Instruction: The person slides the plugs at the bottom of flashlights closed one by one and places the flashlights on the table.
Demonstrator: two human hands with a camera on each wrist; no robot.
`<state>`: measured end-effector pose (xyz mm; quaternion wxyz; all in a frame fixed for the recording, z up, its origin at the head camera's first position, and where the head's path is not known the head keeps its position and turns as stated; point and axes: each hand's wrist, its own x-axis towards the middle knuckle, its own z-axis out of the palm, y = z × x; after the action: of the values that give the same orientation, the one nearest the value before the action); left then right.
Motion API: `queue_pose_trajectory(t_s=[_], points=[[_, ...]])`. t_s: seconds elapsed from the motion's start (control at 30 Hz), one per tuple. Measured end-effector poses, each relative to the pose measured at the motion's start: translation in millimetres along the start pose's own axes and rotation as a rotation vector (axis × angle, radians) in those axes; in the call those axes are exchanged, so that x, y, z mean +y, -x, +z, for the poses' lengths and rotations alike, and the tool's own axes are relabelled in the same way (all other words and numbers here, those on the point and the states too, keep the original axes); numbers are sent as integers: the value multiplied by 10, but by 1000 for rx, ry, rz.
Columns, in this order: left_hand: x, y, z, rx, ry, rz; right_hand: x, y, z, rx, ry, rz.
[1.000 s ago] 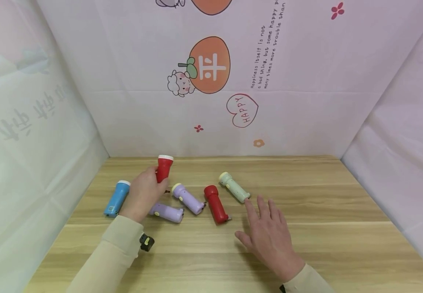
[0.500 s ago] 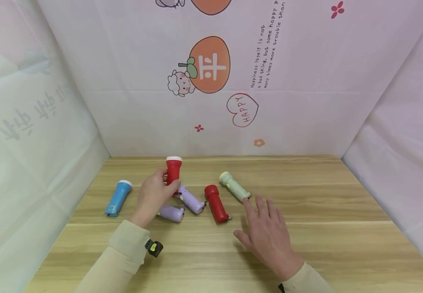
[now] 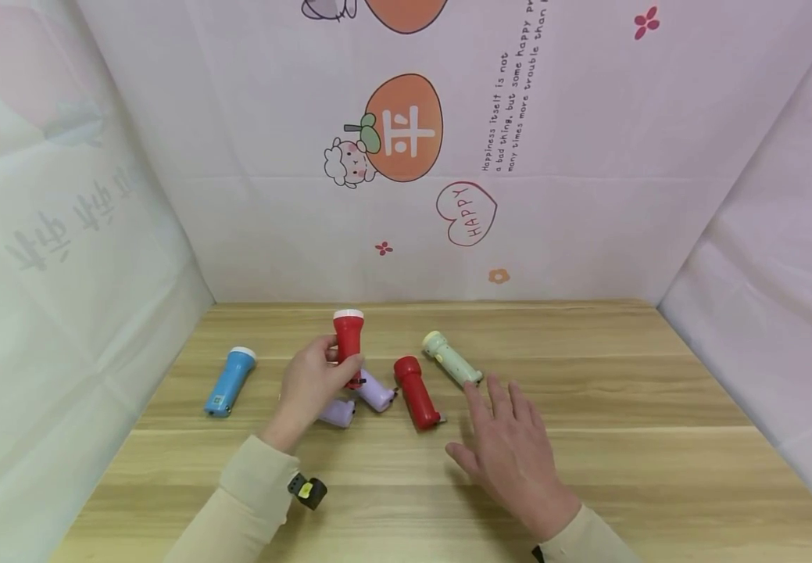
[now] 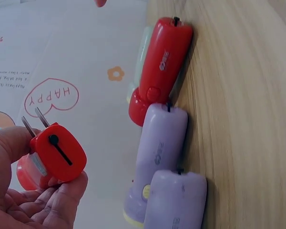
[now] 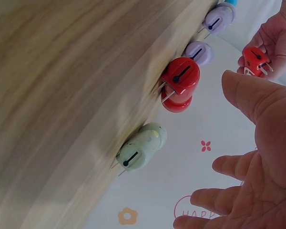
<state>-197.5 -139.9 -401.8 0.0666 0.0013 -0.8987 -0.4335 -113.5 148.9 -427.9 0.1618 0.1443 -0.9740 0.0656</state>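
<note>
My left hand (image 3: 310, 383) grips a red flashlight (image 3: 348, 332) with a white head rim, raised above the table with its head pointing away. In the left wrist view two metal plug prongs (image 4: 34, 123) stick out near its tail end. Below and partly hidden by this hand lie two purple flashlights (image 4: 162, 136). My right hand (image 3: 511, 453) has its fingers spread and holds nothing, its fingertips close to the tail of a pale green flashlight (image 3: 452, 361). Left of that hand lies another red flashlight (image 3: 416, 395), all red, with prongs out at its tail.
A blue flashlight (image 3: 230, 381) with a white rim lies at the left of the wooden table (image 3: 659, 438). White printed cloth (image 3: 574, 234) hangs along the back and both sides. A black wrist strap piece (image 3: 307, 490) juts from the left cuff.
My left hand has carried the red flashlight rightward, away from the blue one and over the purple ones. The right hand stays nearly where it was.
</note>
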Motion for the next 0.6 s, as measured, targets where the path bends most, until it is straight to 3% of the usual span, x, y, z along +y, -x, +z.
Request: queue_pose_trajectory(t_s=[0.23, 0.6], points=[[57, 59, 66, -37, 143, -30, -9, -2, -1, 11, -10, 0], [141, 158, 168, -34, 171, -21, -19, -5, -7, 10, -2, -8]])
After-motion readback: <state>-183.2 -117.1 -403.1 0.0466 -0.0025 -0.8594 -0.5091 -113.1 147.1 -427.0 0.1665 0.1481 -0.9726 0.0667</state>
